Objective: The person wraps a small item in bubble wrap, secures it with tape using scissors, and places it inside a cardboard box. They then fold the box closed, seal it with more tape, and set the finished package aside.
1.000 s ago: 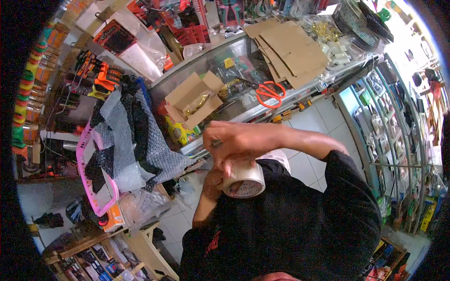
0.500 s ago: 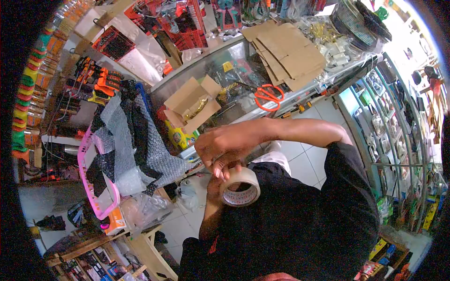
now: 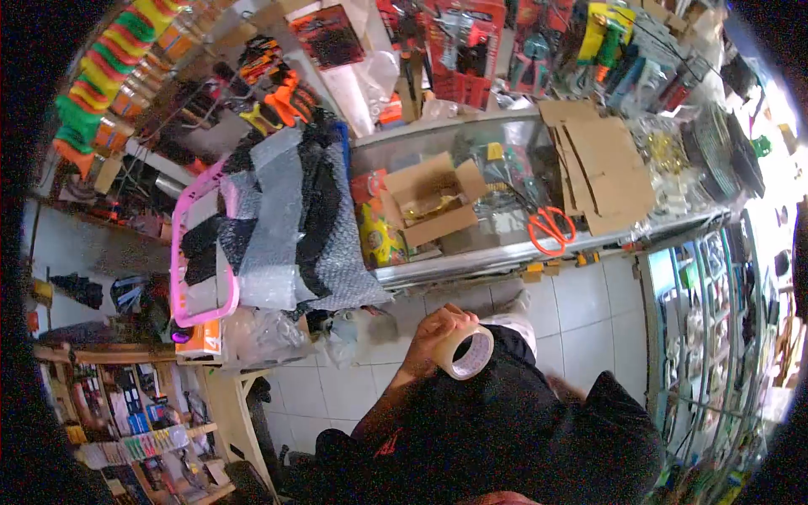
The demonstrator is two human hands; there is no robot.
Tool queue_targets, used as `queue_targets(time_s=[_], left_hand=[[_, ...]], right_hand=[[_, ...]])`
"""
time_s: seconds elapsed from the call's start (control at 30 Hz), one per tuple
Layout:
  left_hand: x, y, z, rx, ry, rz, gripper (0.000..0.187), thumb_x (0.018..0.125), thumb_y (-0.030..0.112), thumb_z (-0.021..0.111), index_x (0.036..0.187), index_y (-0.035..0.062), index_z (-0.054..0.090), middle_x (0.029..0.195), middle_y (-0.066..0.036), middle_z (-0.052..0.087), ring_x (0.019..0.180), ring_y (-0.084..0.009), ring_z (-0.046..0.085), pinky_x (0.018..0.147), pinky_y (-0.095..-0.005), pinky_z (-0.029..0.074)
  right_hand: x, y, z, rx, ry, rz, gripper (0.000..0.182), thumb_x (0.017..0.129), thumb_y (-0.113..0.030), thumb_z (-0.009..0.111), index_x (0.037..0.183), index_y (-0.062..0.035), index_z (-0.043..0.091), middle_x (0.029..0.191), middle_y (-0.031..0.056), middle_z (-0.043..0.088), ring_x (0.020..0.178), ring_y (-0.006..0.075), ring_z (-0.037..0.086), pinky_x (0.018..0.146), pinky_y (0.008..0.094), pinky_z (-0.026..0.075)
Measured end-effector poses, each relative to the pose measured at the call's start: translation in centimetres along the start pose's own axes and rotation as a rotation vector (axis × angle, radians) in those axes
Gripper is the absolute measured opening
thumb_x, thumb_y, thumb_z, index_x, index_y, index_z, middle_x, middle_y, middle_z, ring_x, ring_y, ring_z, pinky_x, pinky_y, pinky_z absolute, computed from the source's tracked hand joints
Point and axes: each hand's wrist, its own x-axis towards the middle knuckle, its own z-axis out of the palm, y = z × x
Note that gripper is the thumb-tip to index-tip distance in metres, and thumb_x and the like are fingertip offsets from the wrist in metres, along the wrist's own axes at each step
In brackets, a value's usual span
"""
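A roll of clear packing tape point(image 3: 473, 353) is held in my left hand point(image 3: 439, 326), close in front of my black shirt. The fingers are closed around the far side of the roll, and its round core faces up toward me. My right hand is out of sight; only a bit of the right forearm point(image 3: 566, 389) shows beside the shirt. Beyond the tape, an open cardboard box point(image 3: 438, 227) with something yellowish in it stands on the glass counter point(image 3: 438, 263). Orange-handled scissors point(image 3: 551, 231) lie near the counter's front edge, to the right of the box.
Flattened cardboard sheets point(image 3: 608, 172) lie on the counter right of the scissors. At the left, a pink basket point(image 3: 178, 269) holds bubble wrap point(image 3: 273, 189) and black material. Glass shelving point(image 3: 694, 337) runs along the right side. White floor tiles point(image 3: 581, 299) show below the counter.
My right hand, at the tape roll before, has dropped away out of sight. My left hand still holds the tape. The view has shifted, showing the counter more squarely.
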Motion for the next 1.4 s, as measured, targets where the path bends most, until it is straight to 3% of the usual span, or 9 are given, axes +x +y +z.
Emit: queue_targets(time_s=[0.17,0.73,0.83,0.97,1.13,1.27,1.3,1.37,1.4], left_hand=[[0.0,1.2,0.0,0.048,0.064,0.003,0.016,0.100,0.017,0.062,0.093,0.0022,0.064,0.107,-0.011,0.059,0.119,-0.0295,0.059,0.105,-0.0423,0.044],[0.9,-0.8,2.0,0.074,-0.055,0.012,0.009,0.098,0.010,0.060,0.102,0.0026,0.063,0.109,-0.014,0.061,0.113,-0.0318,0.059,0.105,-0.0464,0.043],[1.5,0.0,1.4,0.204,-0.116,0.136,0.008,0.097,0.010,0.062,0.099,0.0020,0.064,0.107,-0.014,0.062,0.113,-0.0307,0.059,0.103,-0.0462,0.045],[1.5,1.8,2.1,0.238,0.002,0.195,0.013,0.095,0.012,0.065,0.090,0.0010,0.064,0.106,-0.013,0.063,0.113,-0.0307,0.061,0.103,-0.0450,0.047],[1.4,3.8,1.5,0.205,0.137,0.131,0.019,0.098,0.019,0.066,0.095,0.0008,0.068,0.111,-0.010,0.061,0.116,-0.0255,0.060,0.103,-0.0420,0.045],[2.2,4.7,1.8,0.288,0.270,0.182,0.013,0.098,0.013,0.066,0.098,-0.0003,0.068,0.111,-0.009,0.064,0.113,-0.0215,0.062,0.101,-0.0380,0.047],[2.5,4.4,1.9,0.328,0.308,0.184,0.012,0.098,0.012,0.066,0.099,-0.0003,0.069,0.111,-0.009,0.064,0.112,-0.0211,0.063,0.101,-0.0372,0.047],[2.9,2.6,1.3,0.434,0.328,0.292,0.011,0.097,0.010,0.068,0.102,0.0006,0.071,0.110,-0.009,0.066,0.108,-0.0206,0.065,0.097,-0.0350,0.049],[3.0,2.2,1.7,0.419,0.341,0.252,0.012,0.097,0.010,0.068,0.104,0.0008,0.072,0.110,-0.009,0.067,0.107,-0.0207,0.065,0.097,-0.0345,0.049]], right_hand=[[-4.9,1.5,-3.9,-0.281,0.109,0.245,0.032,0.105,-0.047,0.048,0.104,-0.0169,0.059,0.079,0.0001,0.053,0.070,0.0145,0.053,0.067,0.0295,0.048],[-6.8,-9.8,0.1,-0.944,-0.116,0.126,0.038,0.103,-0.047,0.050,0.121,-0.0147,0.059,0.099,0.0087,0.062,0.086,0.0251,0.062,0.080,0.0403,0.051],[-7.3,-10.7,0.1,-1.047,-0.134,0.160,0.040,0.103,-0.047,0.050,0.124,-0.0143,0.060,0.103,0.0102,0.063,0.089,0.0270,0.063,0.082,0.0423,0.052],[-7.7,-11.6,0.1,-1.172,-0.168,0.233,0.043,0.102,-0.047,0.051,0.128,-0.0138,0.060,0.108,0.0122,0.065,0.093,0.0295,0.065,0.085,0.0448,0.052],[-7.8,-12.8,0.9,-1.344,-0.294,0.451,0.047,0.101,-0.047,0.051,0.133,-0.0131,0.060,0.114,0.0148,0.068,0.098,0.0326,0.067,0.089,0.0480,0.053],[-7.6,-15.6,4.4,-1.687,-0.597,0.684,0.050,0.101,-0.047,0.052,0.137,-0.0126,0.060,0.118,0.0168,0.070,0.102,0.0351,0.069,0.092,0.0505,0.054],[-8.1,-17.3,5.8,-1.889,-0.629,0.491,0.051,0.101,-0.047,0.052,0.138,-0.0125,0.060,0.120,0.0173,0.070,0.103,0.0357,0.070,0.092,0.0512,0.054],[-15.3,-24.4,12.8,-2.349,-0.204,-0.649,0.038,0.096,-0.045,0.058,0.114,-0.0143,0.070,0.104,0.0122,0.073,0.088,0.0341,0.071,0.082,0.0529,0.054],[-18.2,-26.3,15.7,-2.116,-0.088,-1.059,0.036,0.096,-0.043,0.057,0.106,-0.0111,0.071,0.094,0.0120,0.073,0.086,0.0355,0.069,0.078,0.0490,0.053]])
